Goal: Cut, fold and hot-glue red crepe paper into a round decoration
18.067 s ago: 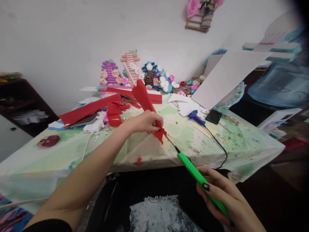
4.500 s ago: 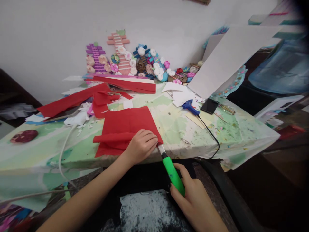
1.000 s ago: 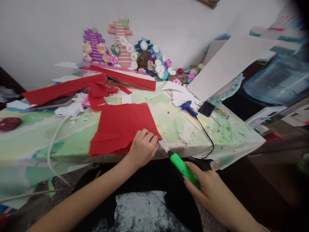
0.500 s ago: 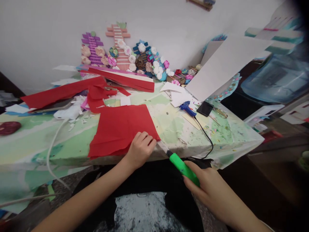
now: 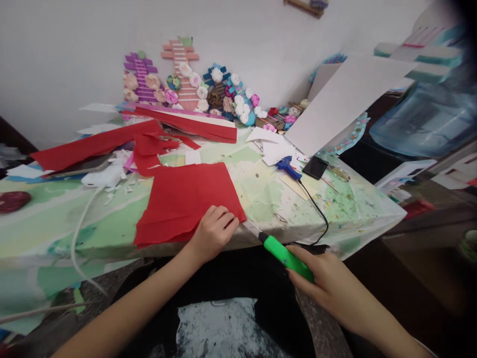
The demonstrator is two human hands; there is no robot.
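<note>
Head view.

— How many hands do we count over the table (image 5: pixel 261 191)?

— Two, both bare: one left hand (image 5: pixel 216 227) and one right hand (image 5: pixel 316 276).

— And what do we find in each?

— The right is wrapped around one green-handled tool (image 5: pixel 285 254), its thin, pale shaft pointing up and left. The left lies with bent fingers on one red sheet (image 5: pixel 186 191); whether it pinches the edge or only presses, we cannot tell.

— Where exactly is that sheet?

— Spread at the table's near edge, left of centre. The tool's shaft reaches its near right corner, just beside the left fingertips. Whether the tip goes underneath, we cannot make out.

— What else do we count?

— Behind the sheet, two long red strips, one to the left (image 5: pixel 97 143) and one farther back (image 5: pixel 201 130), with one crumpled red piece (image 5: pixel 143 151) between them and the sheet. To the right, one blue glue gun (image 5: pixel 287 166) with one black cord (image 5: pixel 319 214), and one dark phone (image 5: pixel 315 167) just beside it.

— And at the left edge?

— One dark red oval object (image 5: pixel 14 201), well apart from both hands.
</note>
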